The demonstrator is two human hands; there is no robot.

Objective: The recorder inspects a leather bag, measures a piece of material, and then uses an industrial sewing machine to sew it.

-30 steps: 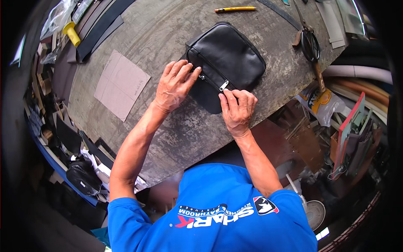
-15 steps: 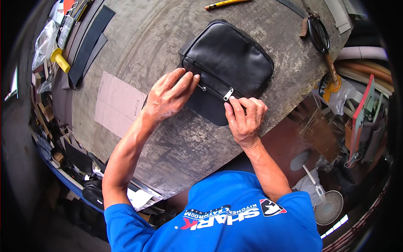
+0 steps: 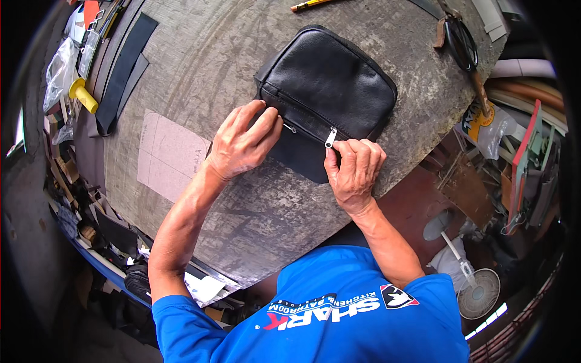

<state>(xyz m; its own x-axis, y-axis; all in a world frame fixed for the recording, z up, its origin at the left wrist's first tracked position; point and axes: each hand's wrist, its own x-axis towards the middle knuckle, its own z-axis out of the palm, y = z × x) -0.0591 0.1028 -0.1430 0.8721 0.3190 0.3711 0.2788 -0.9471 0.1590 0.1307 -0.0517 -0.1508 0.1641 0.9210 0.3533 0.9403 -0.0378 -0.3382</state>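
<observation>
A black leather bag (image 3: 330, 85) lies on the worktable with its zippered edge toward me. My left hand (image 3: 245, 142) pinches that edge near its left end, thumb and fingers together. Close to the left fingertips is a small silver zipper pull (image 3: 290, 128). A larger silver zipper pull (image 3: 331, 138) stands up beside the fingertips of my right hand (image 3: 357, 172), which is closed on the bag's edge at the right. Below the zipper, between my hands, a dark flap (image 3: 299, 163) spreads on the table. What exactly lies under the fingertips is hidden.
A pale marked card (image 3: 169, 154) lies on the table (image 3: 254, 236) left of my forearm. Dark strips (image 3: 124, 75) and a yellow-handled tool (image 3: 83, 95) are at the far left. A pencil (image 3: 308, 5) lies beyond the bag; black-handled scissors (image 3: 460, 45) lie at the far right.
The larger zipper pull stands slightly more upright. My left hand has shifted a little left and down, while the right stays almost in place. The whole view has moved slightly.
</observation>
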